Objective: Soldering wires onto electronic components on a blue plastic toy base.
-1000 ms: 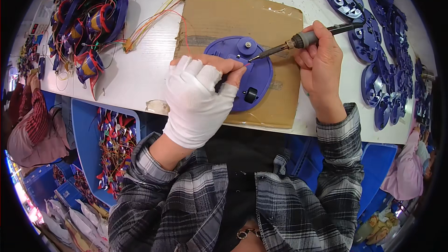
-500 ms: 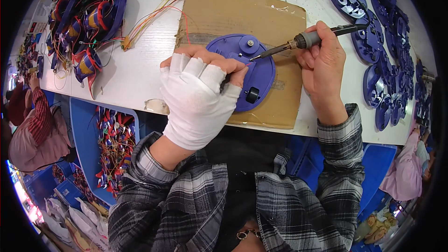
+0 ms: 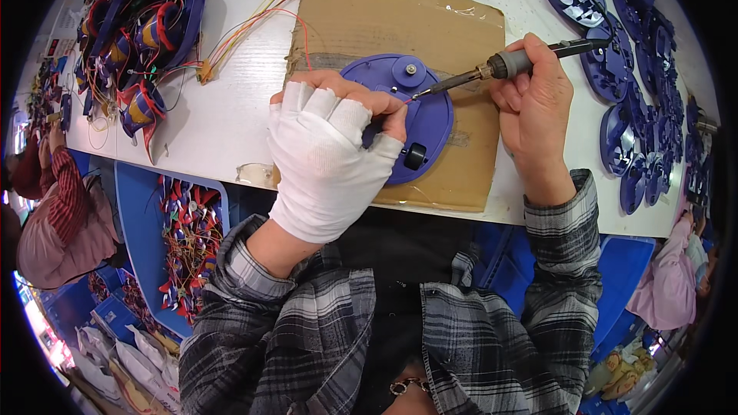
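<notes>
My right hand (image 3: 536, 100) grips a soldering iron (image 3: 507, 65) by its dark handle, with the tip pointing left over a round blue plastic base (image 3: 437, 119). In a white fingerless glove, my left hand (image 3: 330, 150) lies over the base's left side. Its thumb and forefinger pinch a thin red wire (image 3: 407, 102), whose end meets the iron's tip near the base's middle. The base carries a round knob with a metal centre (image 3: 410, 69) and a black roller (image 3: 416, 156). My left hand hides the left part of the base.
Beneath the base lies a cardboard sheet (image 3: 400, 19) on the white table (image 3: 238, 100). Wired blue, red and yellow parts (image 3: 146, 46) are piled left; several blue bases (image 3: 611, 69) are heaped right. A blue bin (image 3: 138, 207) of wired parts stands below. A co-worker (image 3: 65, 207) sits at left.
The wire end and the iron's tip have come together over the base. My left hand has shifted very slightly right; its pinch is kept.
</notes>
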`<state>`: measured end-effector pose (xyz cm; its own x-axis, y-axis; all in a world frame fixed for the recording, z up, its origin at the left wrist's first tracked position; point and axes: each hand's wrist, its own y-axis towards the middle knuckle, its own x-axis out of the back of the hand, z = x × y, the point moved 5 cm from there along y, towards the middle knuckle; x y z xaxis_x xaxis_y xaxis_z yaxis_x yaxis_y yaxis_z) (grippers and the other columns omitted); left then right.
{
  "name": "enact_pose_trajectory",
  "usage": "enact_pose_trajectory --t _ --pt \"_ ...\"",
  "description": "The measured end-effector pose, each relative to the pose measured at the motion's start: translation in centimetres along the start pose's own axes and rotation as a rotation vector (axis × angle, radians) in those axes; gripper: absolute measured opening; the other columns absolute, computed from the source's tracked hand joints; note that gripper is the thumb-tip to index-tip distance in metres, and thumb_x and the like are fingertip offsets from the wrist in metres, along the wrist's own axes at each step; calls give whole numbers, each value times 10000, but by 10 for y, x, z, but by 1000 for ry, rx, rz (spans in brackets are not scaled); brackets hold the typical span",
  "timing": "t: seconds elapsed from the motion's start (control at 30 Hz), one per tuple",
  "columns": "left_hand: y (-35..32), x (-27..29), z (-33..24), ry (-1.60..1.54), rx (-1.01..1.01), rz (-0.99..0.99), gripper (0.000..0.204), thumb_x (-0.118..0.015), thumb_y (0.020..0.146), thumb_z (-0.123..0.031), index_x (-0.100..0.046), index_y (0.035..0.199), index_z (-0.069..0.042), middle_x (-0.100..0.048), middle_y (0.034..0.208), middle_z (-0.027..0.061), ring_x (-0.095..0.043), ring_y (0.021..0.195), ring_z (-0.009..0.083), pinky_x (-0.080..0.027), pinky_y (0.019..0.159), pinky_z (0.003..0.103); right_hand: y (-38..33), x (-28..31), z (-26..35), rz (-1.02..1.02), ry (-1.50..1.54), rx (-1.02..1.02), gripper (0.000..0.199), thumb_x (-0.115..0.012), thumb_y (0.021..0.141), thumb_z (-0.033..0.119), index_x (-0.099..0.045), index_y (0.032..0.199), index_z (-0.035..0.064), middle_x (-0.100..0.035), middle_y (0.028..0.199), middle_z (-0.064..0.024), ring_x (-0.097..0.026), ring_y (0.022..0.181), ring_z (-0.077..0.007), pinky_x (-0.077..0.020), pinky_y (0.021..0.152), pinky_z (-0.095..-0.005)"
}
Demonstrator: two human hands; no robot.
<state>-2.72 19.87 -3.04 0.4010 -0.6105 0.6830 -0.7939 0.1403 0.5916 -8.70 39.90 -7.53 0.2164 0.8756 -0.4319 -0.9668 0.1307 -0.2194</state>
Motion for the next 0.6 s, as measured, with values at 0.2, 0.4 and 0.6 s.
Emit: enact_pose_trajectory --t 0.2,0.4,0.6 --pt "0 -1 0 -2 -4 0 215 -744 599 -79 -600 736 -158 -555 738 -10 -543 784 225 -386 670 363 -1 0 0 -18 -11 -4 250 -537 905 245 -532 764 38 -336 501 48 -236 404 -46 -224 402 -210" --pt "-1 0 1 -12 -5 -3 216 -743 602 -71 -601 741 -156 -558 741 -9 -545 782 224 -390 662 361 -2 -3 1 -31 -15 -3 256 -534 906 246 -528 761 35 -338 502 45 -233 405 -45 -221 400 -210" --pt "0 -1 0 -14 5 1 215 -740 603 -70 -602 744 -155 -560 744 -4 -550 793 230 -394 666 359 0 1 0 -23 2 -3 267 -530 908 250 -525 760 28 -351 508 37 -233 407 -45 -221 400 -209"
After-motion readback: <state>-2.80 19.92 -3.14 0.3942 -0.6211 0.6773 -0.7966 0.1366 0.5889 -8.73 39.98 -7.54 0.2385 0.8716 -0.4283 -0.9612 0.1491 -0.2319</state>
